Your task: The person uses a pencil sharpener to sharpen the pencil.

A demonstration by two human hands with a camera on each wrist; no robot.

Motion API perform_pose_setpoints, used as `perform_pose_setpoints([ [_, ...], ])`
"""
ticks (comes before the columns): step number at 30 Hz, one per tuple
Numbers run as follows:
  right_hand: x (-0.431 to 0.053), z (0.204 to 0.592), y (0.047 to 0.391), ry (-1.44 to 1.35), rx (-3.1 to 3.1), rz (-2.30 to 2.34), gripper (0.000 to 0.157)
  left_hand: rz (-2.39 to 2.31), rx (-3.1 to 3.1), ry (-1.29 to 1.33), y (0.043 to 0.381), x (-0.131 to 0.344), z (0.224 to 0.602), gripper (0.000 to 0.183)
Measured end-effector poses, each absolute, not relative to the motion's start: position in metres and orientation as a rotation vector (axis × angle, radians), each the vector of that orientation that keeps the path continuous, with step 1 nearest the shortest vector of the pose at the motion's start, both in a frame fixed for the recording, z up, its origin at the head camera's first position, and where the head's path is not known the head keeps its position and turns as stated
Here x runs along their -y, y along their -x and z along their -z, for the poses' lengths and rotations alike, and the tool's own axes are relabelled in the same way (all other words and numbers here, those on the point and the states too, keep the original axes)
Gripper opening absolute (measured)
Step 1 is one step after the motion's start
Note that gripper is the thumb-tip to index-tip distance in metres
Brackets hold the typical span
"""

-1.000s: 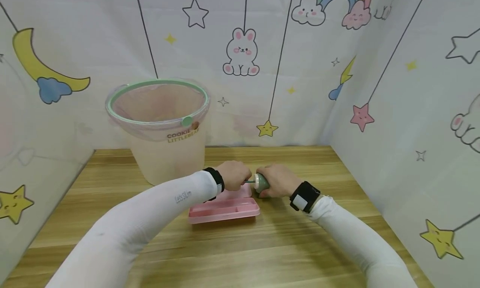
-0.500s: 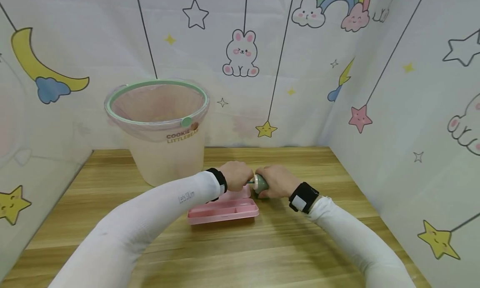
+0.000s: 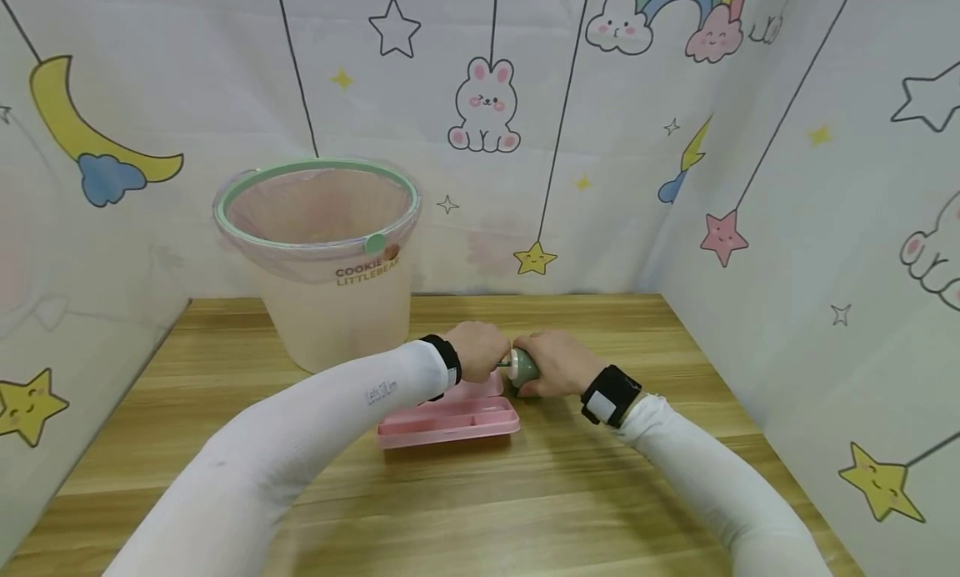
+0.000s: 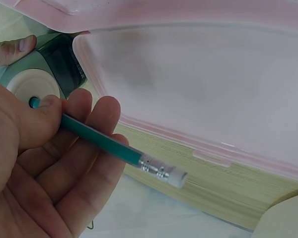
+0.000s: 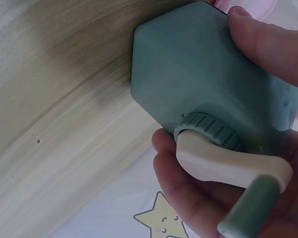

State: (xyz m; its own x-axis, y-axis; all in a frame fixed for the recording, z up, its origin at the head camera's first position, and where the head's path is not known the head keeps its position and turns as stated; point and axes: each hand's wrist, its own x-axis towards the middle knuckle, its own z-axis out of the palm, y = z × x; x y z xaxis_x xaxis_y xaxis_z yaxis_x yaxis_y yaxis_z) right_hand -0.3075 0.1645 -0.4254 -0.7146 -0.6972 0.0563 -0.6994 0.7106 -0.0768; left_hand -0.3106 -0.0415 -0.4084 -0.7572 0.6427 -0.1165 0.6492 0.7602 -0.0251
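Note:
A green pencil [image 4: 102, 141] with a white eraser end lies across my left hand [image 3: 480, 352], pinched between thumb and fingers. Its other end sits in the round cream hole of a green pencil sharpener [image 3: 524, 367]. My right hand [image 3: 562, 363] grips the sharpener's body, thumb on one side and fingers on the other. In the right wrist view the sharpener's cream crank [image 5: 228, 161] with a green knob [image 5: 251, 208] points toward my palm; no finger turns it. Beneath the left hand lies a pink pencil case [image 3: 450, 423], lid open.
Behind and left stands a large pale bucket [image 3: 341, 310] with a green rim and a clear liner. The wooden table [image 3: 480, 510] meets a cartoon-printed cloth [image 3: 450, 252] at its back and sides.
The left hand has shifted slightly to the right, closer to the sharpener, with the pencil still in it. The right hand and the sharpener look the same.

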Motion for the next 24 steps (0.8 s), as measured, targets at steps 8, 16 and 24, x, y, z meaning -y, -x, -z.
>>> perform_pose_setpoints([
  [8, -0.1672, 0.4276, 0.3111, -1.171, 2.897, -0.140, 0.060, 0.035, -2.845, -1.048, 0.3097, 0.0415, 0.4051, 0.015],
  [16, -0.1659, 0.4270, 0.3108, -1.165, 2.890, -0.136, 0.063, -0.018, -2.869, -1.058, 0.3145, 0.0385, 0.4106, 0.008],
  [24, -0.1643, 0.4246, 0.3121, -1.162, 2.887, -0.151, 0.059, -0.057, -2.845, -1.037, 0.3184, 0.0364, 0.4069, 0.013],
])
